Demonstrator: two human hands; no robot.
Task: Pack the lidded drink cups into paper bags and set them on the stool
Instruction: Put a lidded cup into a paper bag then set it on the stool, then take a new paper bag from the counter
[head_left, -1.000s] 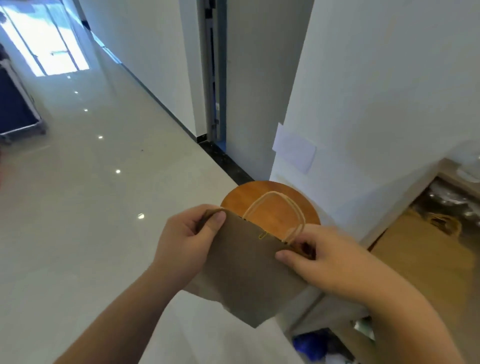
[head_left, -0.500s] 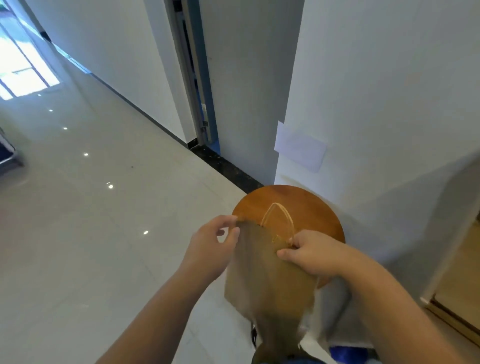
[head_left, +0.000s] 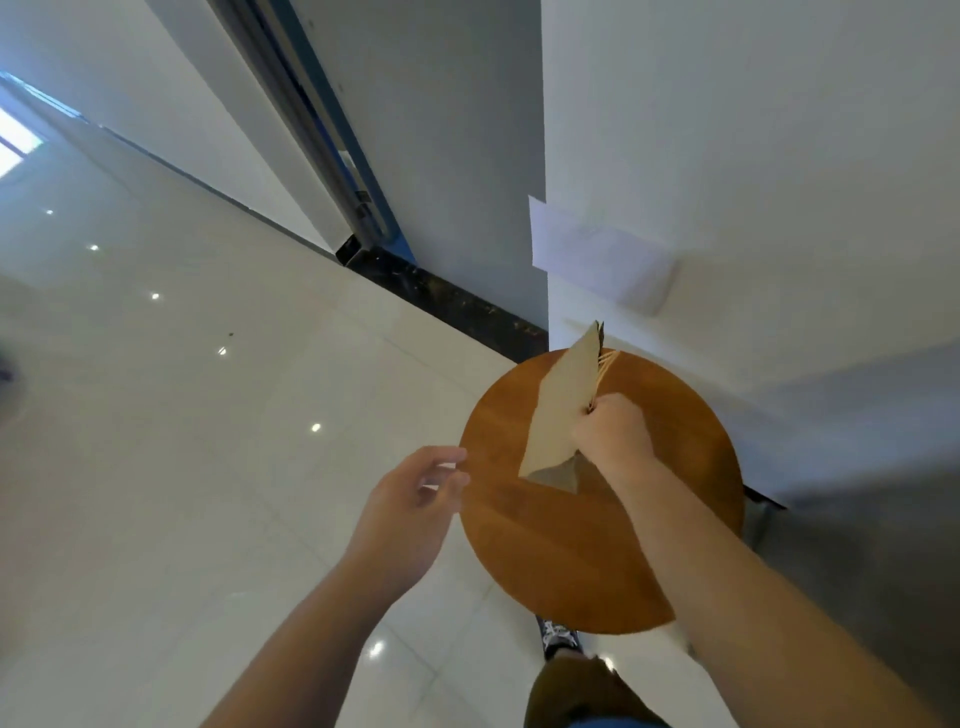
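Nearest the camera, a shoe (head_left: 558, 635) stands on the glossy pale floor (head_left: 208, 467), just under the near rim of the round wooden stool (head_left: 587, 561). Both bare forearms reach forward over it.

The left hand (head_left: 410, 506) hovers at the stool's left edge. Its fingers (head_left: 448, 458) are relaxed and slightly spread, holding nothing, and their tips point toward the bag, apart from it.

The right hand (head_left: 613, 431) is over the middle of the seat, curled into a fist that grips the paper bag (head_left: 563, 410) by its upper edge together with the twine handles (head_left: 605, 364), which stick out just beyond the knuckles. The bag is flat and collapsed, tilted, and lies to the left of the gripping fingers. Its lower corner points down at the seat just below the wrist; whether it touches the wood cannot be told.

Beyond the fingers, a white sheet of paper (head_left: 597, 260) is stuck to the wall corner. Left of it, a dark threshold strip (head_left: 441, 296) runs to a door frame (head_left: 322, 145).
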